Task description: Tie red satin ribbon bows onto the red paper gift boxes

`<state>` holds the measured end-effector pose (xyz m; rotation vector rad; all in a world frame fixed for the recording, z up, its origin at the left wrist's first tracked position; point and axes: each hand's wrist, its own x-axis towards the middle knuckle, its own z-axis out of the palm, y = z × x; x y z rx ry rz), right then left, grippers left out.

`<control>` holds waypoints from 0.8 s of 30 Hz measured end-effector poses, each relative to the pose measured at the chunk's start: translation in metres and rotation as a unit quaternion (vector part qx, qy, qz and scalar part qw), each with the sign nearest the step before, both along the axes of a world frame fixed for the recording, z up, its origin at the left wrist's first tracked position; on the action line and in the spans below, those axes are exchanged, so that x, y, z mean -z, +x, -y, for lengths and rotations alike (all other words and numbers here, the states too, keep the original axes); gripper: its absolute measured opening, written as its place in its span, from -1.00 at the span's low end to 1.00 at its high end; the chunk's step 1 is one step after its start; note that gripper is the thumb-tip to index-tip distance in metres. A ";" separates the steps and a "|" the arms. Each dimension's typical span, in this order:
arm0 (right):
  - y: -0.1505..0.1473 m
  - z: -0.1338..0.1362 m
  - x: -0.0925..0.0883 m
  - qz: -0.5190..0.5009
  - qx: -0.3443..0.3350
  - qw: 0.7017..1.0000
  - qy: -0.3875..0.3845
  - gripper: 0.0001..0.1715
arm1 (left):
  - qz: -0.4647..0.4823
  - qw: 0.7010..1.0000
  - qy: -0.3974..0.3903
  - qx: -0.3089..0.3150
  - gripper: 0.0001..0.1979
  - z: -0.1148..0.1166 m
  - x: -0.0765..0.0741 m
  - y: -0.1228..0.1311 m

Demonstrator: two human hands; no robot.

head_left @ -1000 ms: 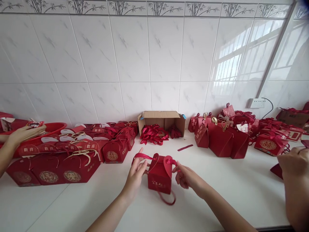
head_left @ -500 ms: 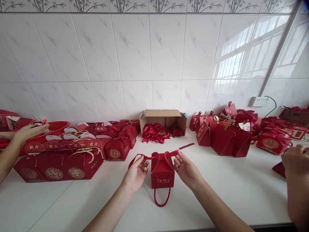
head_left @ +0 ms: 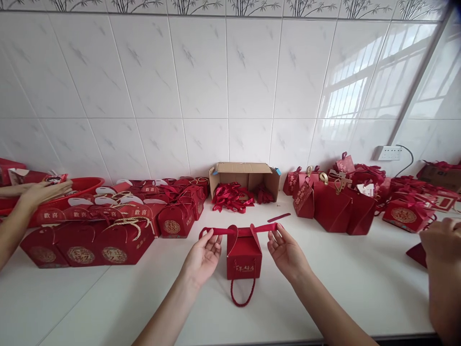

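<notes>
A small red gift box (head_left: 244, 262) with gold lettering stands upright on the white table in front of me. Its twisted cord handle (head_left: 242, 302) hangs down the front onto the tabletop. A red ribbon (head_left: 264, 228) runs across the top of the box through its side flaps. Left of the box, my left hand (head_left: 203, 254) pinches one part of the ribbon, the tail looping behind its fingers. On the other side my right hand (head_left: 288, 250) pinches the ribbon's other end, palm turned up. The ribbon is drawn out nearly straight between both hands.
Behind the box, an open cardboard carton (head_left: 243, 168) holds red ribbons (head_left: 232, 197). A dark red strip (head_left: 279, 217) lies nearby. Rows of red boxes (head_left: 118, 247) stand left, taller bags (head_left: 331, 206) right. Other people's hands show at left (head_left: 43, 194) and right (head_left: 444, 245).
My right hand has moved slightly right, pulling the ribbon straighter and more level. My left hand stays about where it was. At the left, the other person's hands have shifted slightly.
</notes>
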<state>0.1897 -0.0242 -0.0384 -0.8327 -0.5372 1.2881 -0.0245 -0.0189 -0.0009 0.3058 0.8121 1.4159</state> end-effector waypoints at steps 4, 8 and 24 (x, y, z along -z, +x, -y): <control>0.002 0.000 0.002 0.004 0.022 1.000 0.005 -0.77 | 0.020 1.000 -0.008 -0.017 -0.86 0.004 -0.003 0.001; 0.003 0.003 -0.003 -0.055 0.028 0.998 -0.002 -0.79 | 0.024 0.999 0.022 -0.044 -0.87 0.009 -0.011 0.000; 0.010 -0.010 -0.098 0.302 0.075 0.920 0.238 -0.61 | -0.268 0.907 0.322 -0.027 -0.78 -0.017 -0.077 0.016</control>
